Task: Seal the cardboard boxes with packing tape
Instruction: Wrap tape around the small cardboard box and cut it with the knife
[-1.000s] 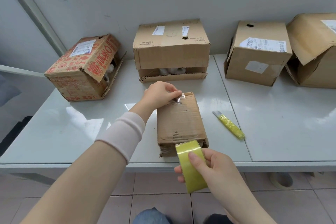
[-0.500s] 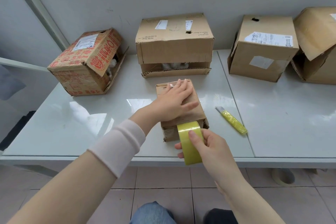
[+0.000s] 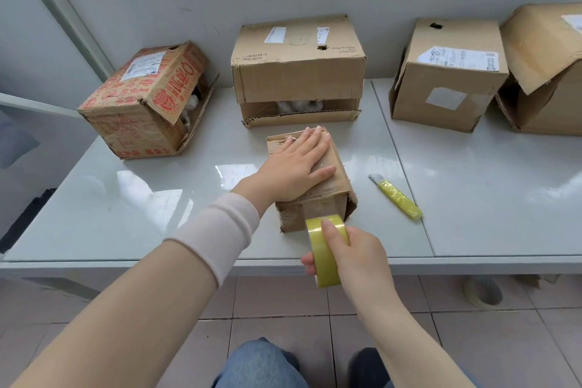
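A small brown cardboard box (image 3: 337, 186) lies near the table's front edge. My left hand (image 3: 296, 167) presses flat on its top, fingers straight, over a strip of clear tape. My right hand (image 3: 349, 255) grips a yellow roll of packing tape (image 3: 324, 249) just below the box's near end, at the table edge. The tape runs from the roll up over the box's front face.
Against the wall stand a red-printed box (image 3: 141, 104) with an open side, a wide brown box (image 3: 299, 63) with a gaping flap, and two more brown boxes (image 3: 447, 75) (image 3: 548, 66) at the right. A yellow utility knife (image 3: 396, 197) lies right of the small box on the white table (image 3: 141, 214).
My left hand went from pinching the tape end at the box's far edge to lying flat on the top. My right hand drew the roll down toward the table edge.
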`<action>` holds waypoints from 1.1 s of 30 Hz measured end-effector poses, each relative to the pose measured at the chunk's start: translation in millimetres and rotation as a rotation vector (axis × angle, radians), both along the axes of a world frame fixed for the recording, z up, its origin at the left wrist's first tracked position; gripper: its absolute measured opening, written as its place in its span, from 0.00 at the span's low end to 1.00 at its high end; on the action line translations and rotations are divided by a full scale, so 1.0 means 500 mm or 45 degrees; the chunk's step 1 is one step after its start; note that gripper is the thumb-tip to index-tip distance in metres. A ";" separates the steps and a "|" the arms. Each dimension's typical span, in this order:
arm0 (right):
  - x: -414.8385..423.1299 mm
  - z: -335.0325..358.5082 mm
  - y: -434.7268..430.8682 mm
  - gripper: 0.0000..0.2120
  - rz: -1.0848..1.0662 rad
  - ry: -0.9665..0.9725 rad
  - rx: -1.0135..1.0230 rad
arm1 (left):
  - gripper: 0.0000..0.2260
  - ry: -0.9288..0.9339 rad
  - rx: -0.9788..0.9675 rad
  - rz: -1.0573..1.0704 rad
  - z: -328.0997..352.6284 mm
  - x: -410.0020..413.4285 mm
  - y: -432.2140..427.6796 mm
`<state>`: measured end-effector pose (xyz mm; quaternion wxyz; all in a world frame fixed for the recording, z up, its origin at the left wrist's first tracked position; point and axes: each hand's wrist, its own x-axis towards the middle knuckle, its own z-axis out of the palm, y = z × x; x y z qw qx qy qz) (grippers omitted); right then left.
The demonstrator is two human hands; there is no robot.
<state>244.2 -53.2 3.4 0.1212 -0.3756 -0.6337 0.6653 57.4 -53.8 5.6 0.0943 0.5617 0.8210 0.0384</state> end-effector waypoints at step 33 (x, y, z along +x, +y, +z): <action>-0.024 -0.032 0.146 0.19 0.030 -0.179 0.200 | 0.09 -1.474 0.716 1.176 -0.022 0.161 -0.101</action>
